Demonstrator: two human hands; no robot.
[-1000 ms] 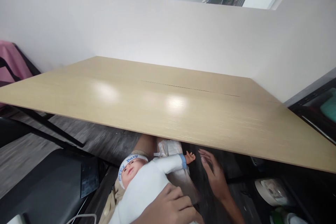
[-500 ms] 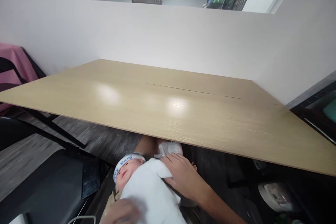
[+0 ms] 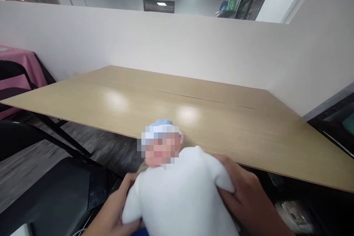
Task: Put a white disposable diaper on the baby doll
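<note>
A baby doll [image 3: 179,191] in a white top and a light blue and white cap [image 3: 162,127] is held up in front of me at the table's near edge. My left hand [image 3: 117,202] is closed round its side and sleeve at the left. On the other side, my right hand [image 3: 245,188] grips the doll near its shoulder and sleeve, with the thumb beneath the sleeve. The doll's head rises above the tabletop edge and tilts to the left. Its lower body is out of view.
A long wooden table [image 3: 138,92] spans the view against a white wall [image 3: 193,48]. A black chair [image 3: 55,195] with a dark flat object [image 3: 97,190] on it stands at the left. Farther left is a pink cloth [image 3: 23,62]. A round pale container [image 3: 294,215] sits low at the right.
The doll has risen from my lap to the table edge, now more upright. My left hand has taken hold of its side, and my right hand has shifted up and right to its shoulder.
</note>
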